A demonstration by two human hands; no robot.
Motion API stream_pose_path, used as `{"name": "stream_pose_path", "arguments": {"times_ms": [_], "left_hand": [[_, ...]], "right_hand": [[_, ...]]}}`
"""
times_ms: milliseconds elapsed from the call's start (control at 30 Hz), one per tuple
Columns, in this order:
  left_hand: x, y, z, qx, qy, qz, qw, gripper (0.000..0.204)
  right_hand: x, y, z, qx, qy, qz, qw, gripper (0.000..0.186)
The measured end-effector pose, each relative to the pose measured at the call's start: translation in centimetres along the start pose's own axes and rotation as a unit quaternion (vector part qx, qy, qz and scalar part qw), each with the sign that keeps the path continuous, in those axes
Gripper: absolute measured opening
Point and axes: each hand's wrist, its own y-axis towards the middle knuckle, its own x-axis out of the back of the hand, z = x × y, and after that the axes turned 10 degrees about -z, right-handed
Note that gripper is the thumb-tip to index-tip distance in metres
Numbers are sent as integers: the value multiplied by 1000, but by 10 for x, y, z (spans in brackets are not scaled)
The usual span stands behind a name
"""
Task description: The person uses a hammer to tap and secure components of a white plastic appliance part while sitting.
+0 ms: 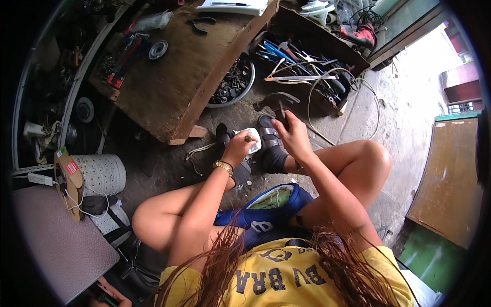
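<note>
My left hand is closed around a short dark rod, perhaps a punch or chisel, whose end pokes out above the fist. Right under it a white, block-like object sits on the floor between my two shoes; its exact kind is unclear, partly hidden by the fingers. In my right hand is a claw hammer, gripped by the handle, with its head raised beyond the hand and apart from the rod. Small white chips lie on the floor near my left foot.
A wooden table stands at the left, with pliers on top. Beside it is a basin of dark metal parts. A tool box and a looping cable lie beyond my right hand. A white perforated basket stands left.
</note>
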Motion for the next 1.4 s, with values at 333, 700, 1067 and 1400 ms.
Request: {"name": "stream_pose_path", "arguments": {"times_ms": [333,700,1067,1400], "left_hand": [[-21,-17,14,-65,132,-47,988,7],[-26,-1,14,-70,144,-45,986,9],[-30,6,11,-107,147,-6,983,14],[-29,16,12,-53,138,31,989,7]], "right_hand": [[7,-1,-12,26,-15,-16,999,22],[-1,-4,-5,115,-199,111,967,28],[11,-3,-1,117,-232,106,960,22],[13,-4,-9,85,-247,146,954,25]]}}
